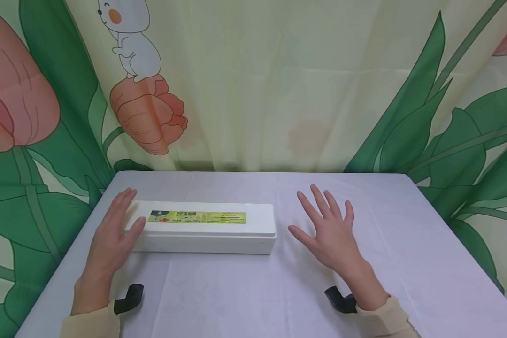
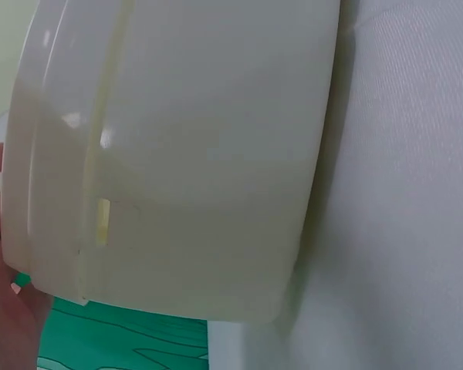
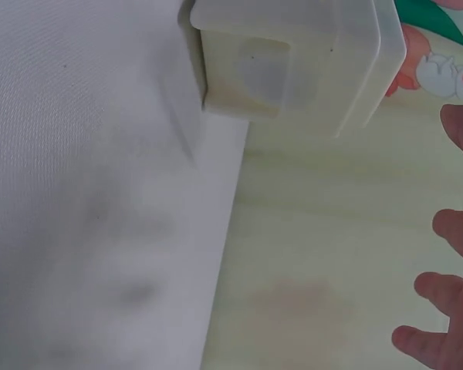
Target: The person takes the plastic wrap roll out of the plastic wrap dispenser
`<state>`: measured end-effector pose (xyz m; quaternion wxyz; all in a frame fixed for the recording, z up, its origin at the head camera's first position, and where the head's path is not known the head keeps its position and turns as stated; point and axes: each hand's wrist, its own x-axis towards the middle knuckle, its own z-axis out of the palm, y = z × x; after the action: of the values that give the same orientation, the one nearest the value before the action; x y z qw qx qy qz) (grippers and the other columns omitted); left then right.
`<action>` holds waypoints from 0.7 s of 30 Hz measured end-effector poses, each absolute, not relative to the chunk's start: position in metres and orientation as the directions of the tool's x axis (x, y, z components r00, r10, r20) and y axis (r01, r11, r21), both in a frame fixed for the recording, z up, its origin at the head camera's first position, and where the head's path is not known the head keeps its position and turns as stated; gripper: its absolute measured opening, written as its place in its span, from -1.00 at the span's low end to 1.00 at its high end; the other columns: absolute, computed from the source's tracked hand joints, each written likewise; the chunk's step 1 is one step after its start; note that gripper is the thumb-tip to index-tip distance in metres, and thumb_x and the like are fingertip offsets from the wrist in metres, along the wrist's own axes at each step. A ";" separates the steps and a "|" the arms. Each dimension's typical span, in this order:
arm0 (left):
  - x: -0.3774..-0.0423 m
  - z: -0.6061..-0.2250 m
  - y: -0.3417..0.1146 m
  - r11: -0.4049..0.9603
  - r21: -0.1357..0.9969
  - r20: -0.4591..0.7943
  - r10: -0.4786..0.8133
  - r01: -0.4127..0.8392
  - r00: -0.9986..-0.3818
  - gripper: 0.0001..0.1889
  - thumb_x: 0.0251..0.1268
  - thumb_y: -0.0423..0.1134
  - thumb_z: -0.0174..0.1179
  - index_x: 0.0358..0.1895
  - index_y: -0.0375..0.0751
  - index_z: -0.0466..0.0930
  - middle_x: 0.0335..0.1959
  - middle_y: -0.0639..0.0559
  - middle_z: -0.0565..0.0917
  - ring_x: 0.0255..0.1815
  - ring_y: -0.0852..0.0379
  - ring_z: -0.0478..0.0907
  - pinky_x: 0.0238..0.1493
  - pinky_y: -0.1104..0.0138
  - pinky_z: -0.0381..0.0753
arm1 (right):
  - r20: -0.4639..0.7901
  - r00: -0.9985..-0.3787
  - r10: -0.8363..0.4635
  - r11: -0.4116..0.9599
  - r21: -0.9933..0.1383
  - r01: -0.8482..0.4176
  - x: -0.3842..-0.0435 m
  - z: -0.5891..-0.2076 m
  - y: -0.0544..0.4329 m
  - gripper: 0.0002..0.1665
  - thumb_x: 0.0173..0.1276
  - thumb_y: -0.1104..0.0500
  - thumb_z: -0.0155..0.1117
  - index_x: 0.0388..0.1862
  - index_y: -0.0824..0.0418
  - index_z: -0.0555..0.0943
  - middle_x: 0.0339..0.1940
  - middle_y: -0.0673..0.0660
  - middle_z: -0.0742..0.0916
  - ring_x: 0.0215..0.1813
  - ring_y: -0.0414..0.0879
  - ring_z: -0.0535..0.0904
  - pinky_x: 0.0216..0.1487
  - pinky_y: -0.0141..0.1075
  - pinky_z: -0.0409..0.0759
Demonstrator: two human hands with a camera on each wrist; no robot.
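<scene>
A long white cling film box (image 1: 203, 243) lies on the table, its lid down, with a yellow-green label (image 1: 196, 217) on top. At the box's left end is my left hand (image 1: 111, 234), fingers straight and close together, thumb over the lid's corner. Whether it touches the box I cannot tell. The left wrist view shows the box's pale side (image 2: 208, 154) large, with part of the hand (image 2: 8, 308) beyond its end. Off the box's right end, my right hand (image 1: 331, 234) is held with its fingers spread and nothing in it. The right wrist view shows its fingertips apart from the box (image 3: 293, 69).
A white cloth covers the table (image 1: 228, 300). Behind it hangs a curtain (image 1: 253, 94) printed with flowers, leaves and a white animal. A black curved piece sticks out by each sleeve, one at the left (image 1: 130, 299) and one at the right (image 1: 341, 300).
</scene>
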<state>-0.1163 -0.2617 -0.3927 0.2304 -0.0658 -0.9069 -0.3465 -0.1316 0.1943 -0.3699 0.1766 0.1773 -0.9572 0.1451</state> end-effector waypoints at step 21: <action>-0.120 -0.405 -0.270 0.665 0.717 0.367 -0.105 0.209 -0.924 -0.29 0.47 -0.13 0.09 0.62 -0.06 0.08 0.58 -0.27 0.15 0.55 -0.34 0.05 0.44 -0.35 -0.06 | 0.387 -0.862 -0.326 0.866 -0.242 -0.437 -0.141 -0.368 0.169 -0.09 0.38 -0.28 0.23 0.62 -0.04 0.24 0.64 0.13 0.19 0.58 0.23 0.04 0.40 0.42 -0.20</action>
<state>-0.1198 -0.2699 -0.4052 0.1921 -0.0292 -0.8919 -0.4083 -0.1405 0.1690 -0.3682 0.1691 0.2005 -0.9511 0.1630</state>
